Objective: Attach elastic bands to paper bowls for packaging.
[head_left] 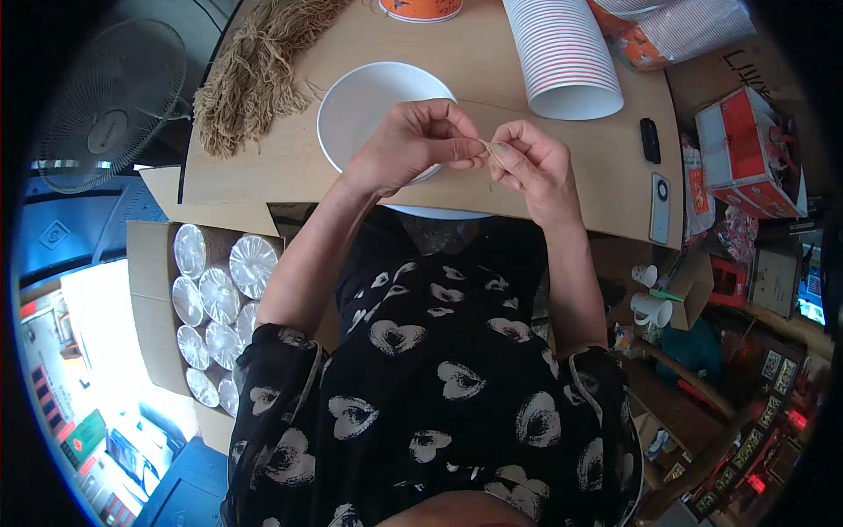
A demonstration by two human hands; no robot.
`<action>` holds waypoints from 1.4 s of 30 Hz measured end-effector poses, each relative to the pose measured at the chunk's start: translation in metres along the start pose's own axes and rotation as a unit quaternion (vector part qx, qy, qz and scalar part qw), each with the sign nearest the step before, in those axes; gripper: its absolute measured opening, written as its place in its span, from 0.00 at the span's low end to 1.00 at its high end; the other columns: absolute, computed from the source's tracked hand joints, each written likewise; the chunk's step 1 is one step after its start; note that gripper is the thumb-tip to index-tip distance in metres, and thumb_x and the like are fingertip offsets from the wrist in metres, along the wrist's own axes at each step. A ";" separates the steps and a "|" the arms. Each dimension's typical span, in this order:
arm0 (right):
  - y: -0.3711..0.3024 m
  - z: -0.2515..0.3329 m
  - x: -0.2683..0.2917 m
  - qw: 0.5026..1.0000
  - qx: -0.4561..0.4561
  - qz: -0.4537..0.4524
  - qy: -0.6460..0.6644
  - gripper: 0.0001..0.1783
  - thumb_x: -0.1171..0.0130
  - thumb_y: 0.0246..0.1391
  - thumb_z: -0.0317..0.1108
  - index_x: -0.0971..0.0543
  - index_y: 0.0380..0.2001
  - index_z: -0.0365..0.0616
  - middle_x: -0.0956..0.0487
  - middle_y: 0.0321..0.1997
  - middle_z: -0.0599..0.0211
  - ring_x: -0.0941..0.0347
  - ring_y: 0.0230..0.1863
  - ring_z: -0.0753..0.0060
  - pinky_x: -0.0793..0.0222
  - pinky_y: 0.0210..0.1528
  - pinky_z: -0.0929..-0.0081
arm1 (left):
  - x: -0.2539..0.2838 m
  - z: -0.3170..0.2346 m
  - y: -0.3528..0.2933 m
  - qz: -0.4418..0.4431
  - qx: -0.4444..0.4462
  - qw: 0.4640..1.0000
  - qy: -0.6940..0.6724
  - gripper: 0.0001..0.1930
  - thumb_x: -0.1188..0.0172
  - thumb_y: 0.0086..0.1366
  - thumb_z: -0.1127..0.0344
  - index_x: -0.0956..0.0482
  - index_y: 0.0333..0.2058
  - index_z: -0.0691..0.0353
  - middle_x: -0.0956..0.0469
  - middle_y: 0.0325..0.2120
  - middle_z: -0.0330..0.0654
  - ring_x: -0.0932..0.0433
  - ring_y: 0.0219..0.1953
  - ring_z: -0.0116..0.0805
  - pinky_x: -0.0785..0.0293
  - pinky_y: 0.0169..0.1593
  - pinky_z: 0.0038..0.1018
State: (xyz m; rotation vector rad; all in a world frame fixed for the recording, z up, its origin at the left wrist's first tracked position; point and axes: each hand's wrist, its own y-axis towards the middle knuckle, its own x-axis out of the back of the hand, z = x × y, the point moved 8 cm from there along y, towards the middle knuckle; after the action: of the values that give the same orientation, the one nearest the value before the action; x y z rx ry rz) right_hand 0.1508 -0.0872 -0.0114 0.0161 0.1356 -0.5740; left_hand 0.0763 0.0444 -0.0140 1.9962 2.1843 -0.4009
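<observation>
My left hand [406, 145] and my right hand [543, 171] meet fingertip to fingertip above the front half of the table. Both are closed in a pinch on a thin tan string [486, 148], most of it hidden by the fingers. Behind and below my left hand stands a large white bowl [332, 119], its inside partly covered by that hand. A loose bundle of tan strings [250, 75] lies at the far left of the table. One strand trails from the bundle toward the bowl.
A tall stack of white paper tubs [571, 66] lies at the far right, near an orange tub [421, 10]. A black object [650, 140] and a remote control [659, 206] rest by the right edge. A carton of wrapped cylinders [149, 299] and a fan [110, 132] stand left.
</observation>
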 end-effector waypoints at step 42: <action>-0.004 0.018 0.000 0.992 0.067 -0.065 -0.080 0.06 0.40 0.64 0.29 0.20 0.39 0.37 0.18 0.33 0.71 0.28 0.31 0.87 0.30 0.38 0.86 | -0.001 0.004 -0.001 0.019 0.026 0.999 -0.024 0.18 0.40 0.62 0.80 0.21 0.52 0.68 0.15 0.37 0.45 0.19 0.32 0.23 0.23 0.37 0.18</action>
State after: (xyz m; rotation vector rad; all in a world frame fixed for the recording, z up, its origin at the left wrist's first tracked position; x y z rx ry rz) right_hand 0.1508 -0.0912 0.0064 0.0913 -0.0580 -0.7106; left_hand 0.0750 0.0426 -0.0174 2.0296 2.1247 -0.4995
